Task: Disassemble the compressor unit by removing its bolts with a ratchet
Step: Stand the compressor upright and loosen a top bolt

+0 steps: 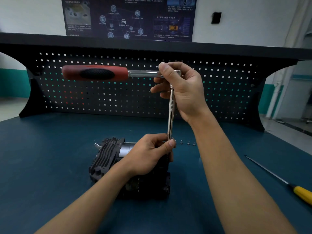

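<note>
Compressor (104, 159) sat mid-bench (50, 149). Right hand (182, 88) clamped its fingers round the ratchet (94, 72) head; left hand (148, 154) pinched the extension bar (170, 115) low, at the compressor. Best practice, likely: hold bar plumb, seat socket fully, then swing.

The head of the ratchet (94, 72) is hidden in the right hand (182, 88), the foot of its extension bar (170, 114) by the left hand (148, 156). The yellow screwdriver (302, 194) is cut off at the right edge; the poster (128, 19) is blurred past reading.
</note>
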